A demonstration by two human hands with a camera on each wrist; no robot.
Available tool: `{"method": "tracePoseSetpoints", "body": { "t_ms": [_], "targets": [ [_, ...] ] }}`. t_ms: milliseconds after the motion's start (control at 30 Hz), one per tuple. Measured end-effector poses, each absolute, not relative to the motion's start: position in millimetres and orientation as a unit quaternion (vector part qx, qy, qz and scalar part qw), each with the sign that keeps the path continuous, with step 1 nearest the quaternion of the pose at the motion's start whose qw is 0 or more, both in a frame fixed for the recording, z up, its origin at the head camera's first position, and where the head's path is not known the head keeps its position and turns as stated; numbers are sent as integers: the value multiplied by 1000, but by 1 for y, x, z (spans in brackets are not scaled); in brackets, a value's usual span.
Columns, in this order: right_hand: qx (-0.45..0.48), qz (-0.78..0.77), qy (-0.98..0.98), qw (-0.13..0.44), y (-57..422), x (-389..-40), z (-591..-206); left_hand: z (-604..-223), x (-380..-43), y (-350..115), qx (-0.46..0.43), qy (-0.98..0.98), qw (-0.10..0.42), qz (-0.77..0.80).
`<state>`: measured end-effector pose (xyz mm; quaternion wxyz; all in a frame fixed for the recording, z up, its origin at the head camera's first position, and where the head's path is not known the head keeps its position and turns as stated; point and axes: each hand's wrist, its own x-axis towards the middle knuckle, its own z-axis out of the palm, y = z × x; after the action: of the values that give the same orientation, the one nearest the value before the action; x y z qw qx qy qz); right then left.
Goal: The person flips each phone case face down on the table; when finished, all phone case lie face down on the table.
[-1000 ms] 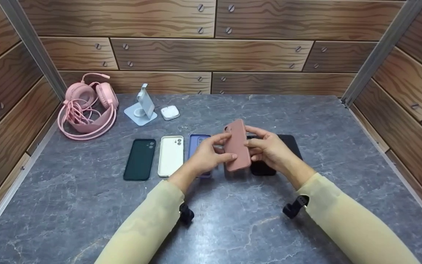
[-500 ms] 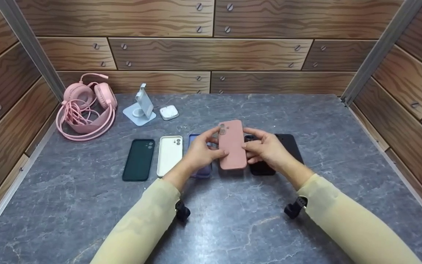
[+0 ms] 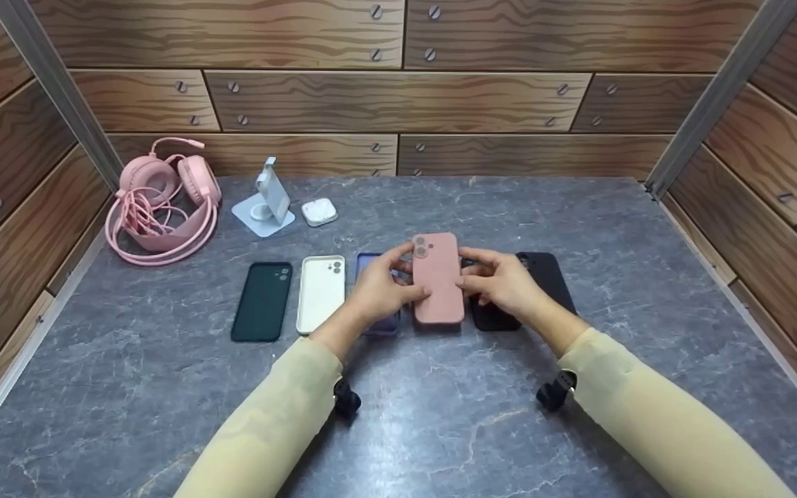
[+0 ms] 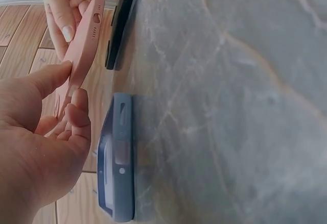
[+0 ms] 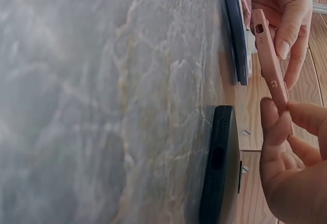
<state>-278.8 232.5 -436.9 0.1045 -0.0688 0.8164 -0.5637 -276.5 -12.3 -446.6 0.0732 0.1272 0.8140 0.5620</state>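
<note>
Both hands hold a pink phone case (image 3: pixel 438 287) just above the table, its back with the camera cutouts turned up. My left hand (image 3: pixel 386 285) pinches its left edge, thumb on top and fingers beneath. From the other side, my right hand (image 3: pixel 509 282) grips the right edge between thumb and fingers. A port hole shows in the end of the pink case (image 4: pixel 92 27) in the left wrist view. Partly under the left hand lies a purple-blue phone case (image 3: pixel 382 325). Beside the right hand a black phone case (image 3: pixel 497 318) lies partly covered.
Further left lie a white phone case (image 3: pixel 321 297) and a dark green one (image 3: pixel 262 302). Another black case (image 3: pixel 549 277) is at the right. Behind stand a light blue charging stand (image 3: pixel 268 204), a small white square box (image 3: pixel 319 211) and a pink headset (image 3: pixel 163 200).
The pink case has turned from a tilted, slanting pose to nearly straight and flatter, shifting slightly left and then lower toward the table. Both hands keep hold of it.
</note>
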Motion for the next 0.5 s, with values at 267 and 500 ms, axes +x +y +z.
{"method": "tracePoseSetpoints", "body": {
  "t_ms": [267, 500],
  "targets": [
    [-73, -525, 843, 92, 231, -281, -441, -454, -278, -11, 131, 815, 84, 558],
    [-79, -488, 865, 86, 232, -282, -445, -457, -278, -11, 132, 814, 84, 559]
  ]
}}
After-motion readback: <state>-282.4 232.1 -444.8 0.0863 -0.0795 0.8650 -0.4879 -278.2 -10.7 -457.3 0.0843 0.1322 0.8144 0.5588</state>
